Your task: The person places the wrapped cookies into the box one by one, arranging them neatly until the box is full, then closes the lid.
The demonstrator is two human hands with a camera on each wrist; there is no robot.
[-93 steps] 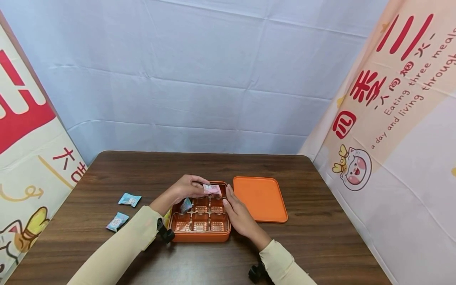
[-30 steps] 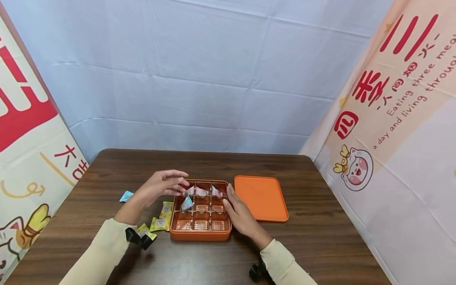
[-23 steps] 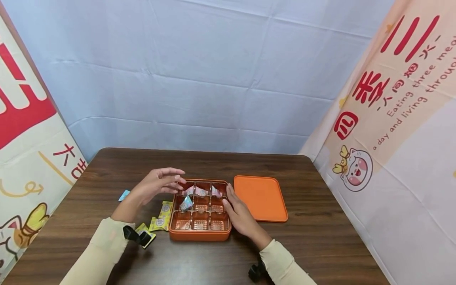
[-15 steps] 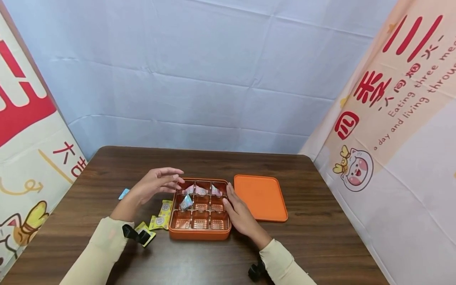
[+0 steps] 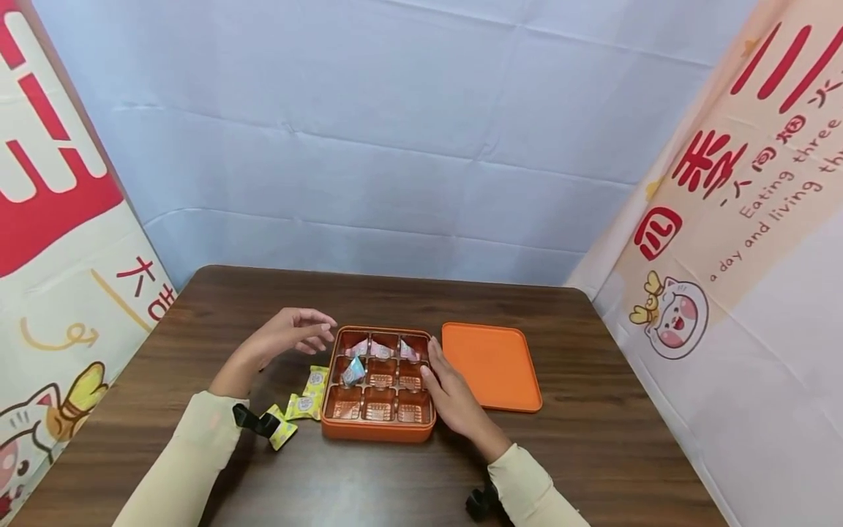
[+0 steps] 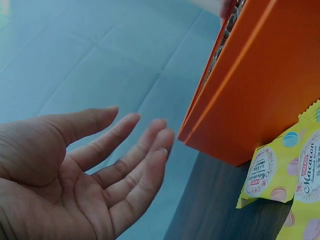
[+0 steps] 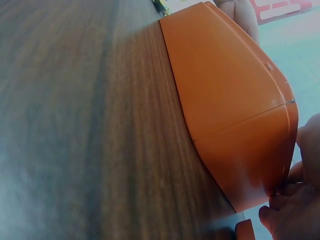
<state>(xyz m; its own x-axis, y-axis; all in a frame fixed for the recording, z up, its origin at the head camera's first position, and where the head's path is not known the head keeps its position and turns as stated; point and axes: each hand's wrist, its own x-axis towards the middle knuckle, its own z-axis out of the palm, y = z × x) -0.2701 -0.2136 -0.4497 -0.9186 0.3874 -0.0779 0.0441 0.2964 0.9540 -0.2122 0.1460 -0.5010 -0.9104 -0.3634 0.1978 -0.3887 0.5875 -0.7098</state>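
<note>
An orange box [image 5: 377, 430] with a nine-compartment copper-coloured tray stands on the table. Its back row holds pink-wrapped sweets [image 5: 382, 350], one per compartment. A blue-wrapped sweet [image 5: 353, 371] sits in the middle row at the left, tilted up. My left hand [image 5: 290, 337] hovers off the box's back left corner, palm bare and fingers loosely bent in the left wrist view. Along the box's right side rests my right hand [image 5: 456, 399], fingers extended against the rim. Several yellow packets [image 5: 305, 406] printed "Macaron" lie at the box's left side.
An orange square lid [image 5: 490, 366] lies flat to the right of the box. A pale cloth [image 5: 369, 161] hangs behind the table [image 5: 593, 439]. Printed banners [image 5: 711, 219] flank both sides.
My left hand has let go of a pink-wrapped sweet in the back row and drawn back left. The blue packets on the table are now hidden behind the left arm. My right hand has stayed.
</note>
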